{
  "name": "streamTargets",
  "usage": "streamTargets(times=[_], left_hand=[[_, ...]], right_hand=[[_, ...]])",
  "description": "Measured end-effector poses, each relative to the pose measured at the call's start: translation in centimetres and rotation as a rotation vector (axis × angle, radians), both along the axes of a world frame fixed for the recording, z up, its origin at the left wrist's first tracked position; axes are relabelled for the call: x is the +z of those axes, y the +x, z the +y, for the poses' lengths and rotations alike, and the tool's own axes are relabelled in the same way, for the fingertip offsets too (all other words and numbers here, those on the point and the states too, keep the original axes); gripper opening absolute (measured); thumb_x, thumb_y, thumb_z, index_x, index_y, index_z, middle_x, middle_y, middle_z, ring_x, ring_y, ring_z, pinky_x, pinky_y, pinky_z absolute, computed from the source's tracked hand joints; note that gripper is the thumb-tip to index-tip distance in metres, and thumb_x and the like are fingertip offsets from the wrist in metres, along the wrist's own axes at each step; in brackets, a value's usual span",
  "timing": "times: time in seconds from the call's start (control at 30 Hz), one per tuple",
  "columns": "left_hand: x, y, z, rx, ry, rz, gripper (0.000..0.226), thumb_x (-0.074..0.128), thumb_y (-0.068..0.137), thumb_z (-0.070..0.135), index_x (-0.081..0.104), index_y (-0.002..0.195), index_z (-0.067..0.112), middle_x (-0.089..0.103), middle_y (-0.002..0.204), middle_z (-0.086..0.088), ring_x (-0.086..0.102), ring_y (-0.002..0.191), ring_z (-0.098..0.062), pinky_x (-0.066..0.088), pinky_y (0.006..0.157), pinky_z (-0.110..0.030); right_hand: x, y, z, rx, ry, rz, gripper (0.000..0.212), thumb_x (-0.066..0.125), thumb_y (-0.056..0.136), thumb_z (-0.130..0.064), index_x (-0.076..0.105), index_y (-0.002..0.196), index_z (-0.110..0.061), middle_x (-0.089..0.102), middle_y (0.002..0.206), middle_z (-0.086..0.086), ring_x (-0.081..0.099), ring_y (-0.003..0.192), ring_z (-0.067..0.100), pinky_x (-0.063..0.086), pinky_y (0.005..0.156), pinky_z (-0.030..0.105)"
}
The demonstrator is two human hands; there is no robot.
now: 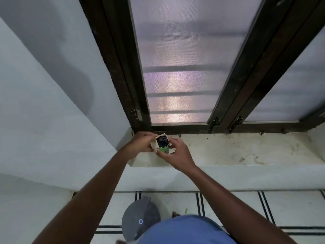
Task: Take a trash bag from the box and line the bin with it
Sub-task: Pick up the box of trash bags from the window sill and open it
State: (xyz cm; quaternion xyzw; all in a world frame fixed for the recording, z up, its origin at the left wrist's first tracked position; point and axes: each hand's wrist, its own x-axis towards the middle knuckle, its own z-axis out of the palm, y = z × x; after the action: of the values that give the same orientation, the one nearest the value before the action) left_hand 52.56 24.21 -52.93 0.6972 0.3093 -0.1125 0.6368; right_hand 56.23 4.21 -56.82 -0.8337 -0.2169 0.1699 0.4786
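A small green and white cardboard box (164,149) stands on the window sill (228,152) at its left end, its top flaps open. A dark roll of trash bags (162,140) shows inside the opening. My left hand (141,141) grips the box's left side and flap. My right hand (177,154) holds the box's front and right side. A grey bin (139,219) with a swing lid stands on the floor below the sill, partly hidden behind my blue shirt.
A dark-framed window (184,67) with frosted panes rises behind the sill. A white wall (44,103) closes in on the left. The tiled floor (237,208) has black lines. The sill's right part is stained and bare.
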Motion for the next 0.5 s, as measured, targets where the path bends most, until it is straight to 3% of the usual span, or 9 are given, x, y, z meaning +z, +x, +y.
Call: streamTargets(times=[0.1, 0.2, 0.3, 0.43, 0.5], left_hand=[[-1.4, -1.5, 0.5, -0.04, -0.097, -0.08, 0.03, 0.068, 0.103, 0.0, 0.077, 0.13, 0.009, 0.076, 0.13, -0.017, 0.075, 0.119, -0.033, 0.066, 0.086, -0.034], [-1.8, -2.5, 0.2, -0.086, -0.043, -0.126, 0.03, 0.072, 0.103, 0.005, 0.076, 0.131, 0.015, 0.078, 0.128, -0.012, 0.075, 0.119, -0.03, 0.065, 0.094, -0.039], [-1.9, -2.7, 0.2, -0.125, 0.102, -0.106, 0.026, 0.075, 0.102, 0.013, 0.079, 0.124, 0.026, 0.077, 0.126, -0.004, 0.073, 0.118, -0.027, 0.064, 0.093, -0.04], [-1.3, -2.7, -0.2, -0.019, 0.467, -0.228, 0.022, 0.08, 0.097, 0.015, 0.077, 0.108, 0.033, 0.071, 0.122, 0.003, 0.07, 0.104, -0.016, 0.05, 0.082, -0.015], [-0.5, -2.3, -0.2, -0.116, 0.662, -0.332, 0.013, 0.08, 0.097, 0.023, 0.081, 0.108, 0.03, 0.062, 0.119, 0.008, 0.066, 0.101, -0.009, 0.048, 0.082, -0.012]], right_hand=[[-0.1, 0.0, -0.2, 0.002, 0.012, 0.003, 0.064, 0.089, 0.08, -0.066, 0.072, 0.137, -0.041, 0.062, 0.127, -0.014, 0.062, 0.108, -0.001, 0.053, 0.09, 0.022], [-0.5, 0.0, -0.1, -0.004, -0.011, -0.007, 0.072, 0.086, 0.08, -0.069, 0.069, 0.143, -0.037, 0.062, 0.128, -0.013, 0.062, 0.11, 0.002, 0.056, 0.093, 0.028], [-1.0, 0.1, 0.2, -0.024, -0.021, -0.03, 0.071, 0.087, 0.083, -0.063, 0.069, 0.146, -0.034, 0.065, 0.127, -0.012, 0.064, 0.114, 0.008, 0.06, 0.097, 0.038], [-1.1, 0.3, 0.4, -0.02, -0.03, -0.04, 0.065, 0.088, 0.084, -0.051, 0.07, 0.143, -0.034, 0.067, 0.123, -0.012, 0.064, 0.111, 0.01, 0.06, 0.096, 0.04], [-1.1, 0.2, 0.5, -0.011, -0.023, -0.042, 0.061, 0.087, 0.083, -0.05, 0.071, 0.14, -0.036, 0.069, 0.122, -0.013, 0.064, 0.11, 0.009, 0.059, 0.094, 0.039]])
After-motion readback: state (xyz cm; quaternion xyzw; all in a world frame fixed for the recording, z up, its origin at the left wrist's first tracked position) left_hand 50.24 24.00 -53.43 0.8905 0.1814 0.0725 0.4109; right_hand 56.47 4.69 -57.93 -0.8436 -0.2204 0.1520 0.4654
